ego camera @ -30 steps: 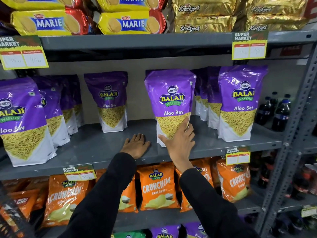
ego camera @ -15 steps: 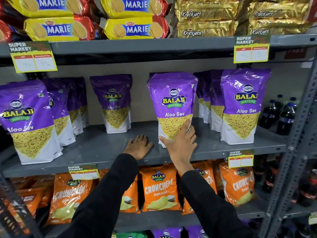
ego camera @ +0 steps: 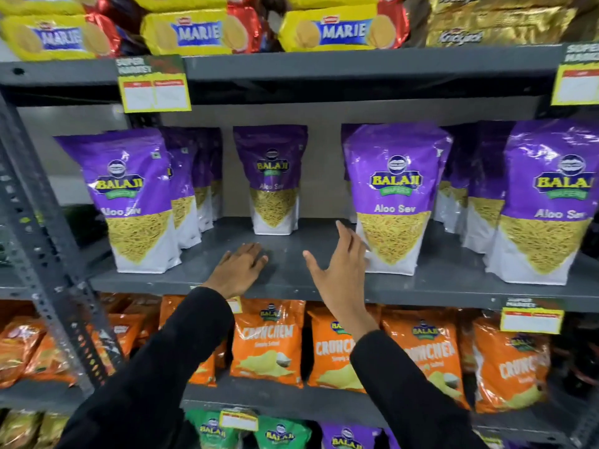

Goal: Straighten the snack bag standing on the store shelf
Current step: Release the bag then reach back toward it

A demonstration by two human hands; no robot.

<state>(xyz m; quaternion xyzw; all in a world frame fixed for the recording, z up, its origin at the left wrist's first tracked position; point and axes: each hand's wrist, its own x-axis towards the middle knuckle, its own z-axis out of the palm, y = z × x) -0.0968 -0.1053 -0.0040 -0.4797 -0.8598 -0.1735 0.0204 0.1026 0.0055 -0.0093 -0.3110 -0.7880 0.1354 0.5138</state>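
A purple Balaji Aloo Sev snack bag [ego camera: 393,196] stands upright near the front of the grey middle shelf [ego camera: 291,280]. My right hand [ego camera: 340,264] hovers just left of the bag's lower corner, fingers spread, holding nothing; I cannot tell if a fingertip touches the bag. My left hand [ego camera: 241,268] lies flat, palm down, on the shelf surface further left. Both arms wear black sleeves.
More purple Aloo Sev bags stand to the left [ego camera: 129,202], at the back centre [ego camera: 272,179] and at the right [ego camera: 547,205]. Marie biscuit packs [ego camera: 197,30] fill the shelf above, orange Crunchem bags [ego camera: 269,345] the shelf below. A grey upright post [ego camera: 42,241] is at left.
My right hand has come off the front of the snack bag and now hangs beside it. The camera has swung to the left, so everything sits further right in view.
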